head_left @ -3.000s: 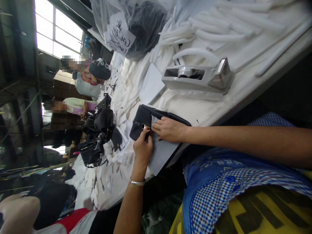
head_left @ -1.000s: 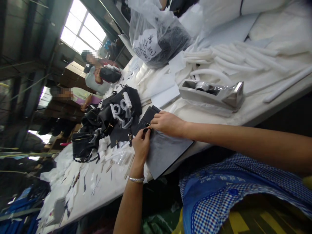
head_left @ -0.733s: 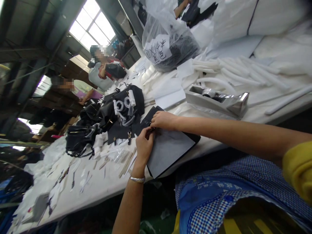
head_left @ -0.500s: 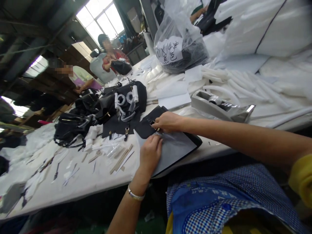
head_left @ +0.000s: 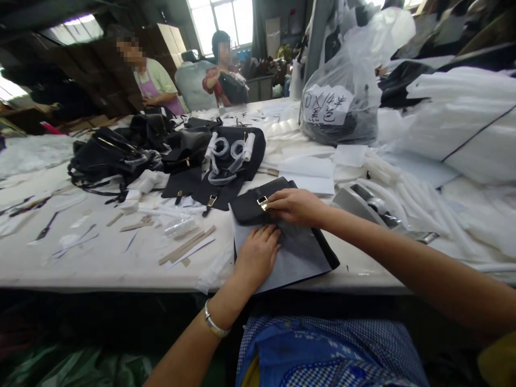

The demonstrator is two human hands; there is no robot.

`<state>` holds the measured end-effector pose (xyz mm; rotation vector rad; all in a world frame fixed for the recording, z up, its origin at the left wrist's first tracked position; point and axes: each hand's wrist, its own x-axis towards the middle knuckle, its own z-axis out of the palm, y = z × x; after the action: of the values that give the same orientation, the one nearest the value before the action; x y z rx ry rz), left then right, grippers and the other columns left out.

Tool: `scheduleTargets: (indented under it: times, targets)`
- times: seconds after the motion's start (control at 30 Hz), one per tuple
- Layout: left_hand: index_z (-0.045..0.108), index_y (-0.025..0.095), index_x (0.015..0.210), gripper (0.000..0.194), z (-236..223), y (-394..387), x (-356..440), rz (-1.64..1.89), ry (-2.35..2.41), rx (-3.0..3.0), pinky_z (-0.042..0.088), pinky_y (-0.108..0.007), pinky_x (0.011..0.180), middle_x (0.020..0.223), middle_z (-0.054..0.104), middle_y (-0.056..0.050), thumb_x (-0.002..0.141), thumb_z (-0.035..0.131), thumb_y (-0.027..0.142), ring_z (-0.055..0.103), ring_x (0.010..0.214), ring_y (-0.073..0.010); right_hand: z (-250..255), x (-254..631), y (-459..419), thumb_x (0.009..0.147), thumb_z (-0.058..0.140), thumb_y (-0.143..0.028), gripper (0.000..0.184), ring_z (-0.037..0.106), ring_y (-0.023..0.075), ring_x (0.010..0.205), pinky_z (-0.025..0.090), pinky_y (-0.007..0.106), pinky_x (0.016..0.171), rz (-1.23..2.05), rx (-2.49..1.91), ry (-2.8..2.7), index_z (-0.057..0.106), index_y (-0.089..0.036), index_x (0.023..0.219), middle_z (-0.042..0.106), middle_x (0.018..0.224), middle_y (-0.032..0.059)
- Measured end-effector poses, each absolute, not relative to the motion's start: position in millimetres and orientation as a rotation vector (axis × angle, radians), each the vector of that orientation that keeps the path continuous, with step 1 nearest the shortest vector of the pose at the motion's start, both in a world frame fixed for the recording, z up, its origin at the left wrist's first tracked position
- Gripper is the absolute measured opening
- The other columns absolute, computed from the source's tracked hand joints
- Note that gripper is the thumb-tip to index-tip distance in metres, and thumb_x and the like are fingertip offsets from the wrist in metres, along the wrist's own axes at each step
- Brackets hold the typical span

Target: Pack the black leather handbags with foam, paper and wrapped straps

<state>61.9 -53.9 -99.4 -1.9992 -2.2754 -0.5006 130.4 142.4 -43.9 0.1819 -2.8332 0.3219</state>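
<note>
The black bag [head_left: 249, 208] lies near the front edge of the counter [head_left: 116, 269], a grey sheet [head_left: 300, 255] over its lower part. The right hand [head_left: 297, 207] has its fingers pinching the bag's gold clasp [head_left: 262, 200]; the left hand [head_left: 257, 255] rests palm down on the sheet, fingers loosely extended, released. Other black bags [head_left: 183, 148] lie farther back.

A black bag [head_left: 246, 208] with gold buckle [head_left: 262, 201] and pale sheet [head_left: 300, 252] lies on the white table [head_left: 100, 271].

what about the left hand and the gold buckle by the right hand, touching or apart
Apart: the head view shows black flap between the left hand and gold buckle.
</note>
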Motion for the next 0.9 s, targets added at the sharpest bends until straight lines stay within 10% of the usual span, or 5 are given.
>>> scheduleTargets:
  times: [0.4, 0.67, 0.9]
  targets:
    - [0.055, 0.015, 0.125, 0.034, -102.3, -51.6, 64.8, -0.531, -2.392, -1.931, 0.041, -0.045, 0.11, 0.138, 0.056, -0.014, 0.092, 0.057, 0.022, 0.051, 0.128, -0.0303, -43.0, 121.6, 142.9, 0.093, 0.055, -0.029, 0.025, 0.062, 0.0165, 0.064, 0.034, 0.027, 0.057, 0.347, -0.316, -2.958, 0.066, -0.019, 0.073, 0.066, 0.066, 0.0008]
    - [0.054, 0.014, 0.124, 0.032, -104.9, -50.3, 65.7, -0.597, -2.359, -1.895, 0.042, -0.044, 0.107, 0.133, 0.058, -0.015, 0.093, 0.055, 0.022, 0.054, 0.123, -0.0291, -66.6, 128.9, 143.6, 0.091, 0.058, -0.025, 0.03, 0.064, 0.0228, 0.106, 0.05, 0.032, 0.086, 0.272, 0.105, -2.974, 0.064, -0.022, 0.121, 0.066, 0.124, 0.0067]
    - [0.056, 0.012, 0.122, 0.03, -108.5, -50.5, 68.0, -0.614, -2.376, -1.87, 0.039, -0.043, 0.109, 0.134, 0.059, -0.015, 0.093, 0.052, 0.017, 0.053, 0.124, -0.0284, -71.5, 133.1, 144.0, 0.093, 0.058, -0.02, 0.029, 0.066, 0.0213, 0.111, 0.052, 0.036, 0.097, 0.246, 0.213, -2.833, 0.068, -0.024, 0.12, 0.07, 0.124, 0.0038]
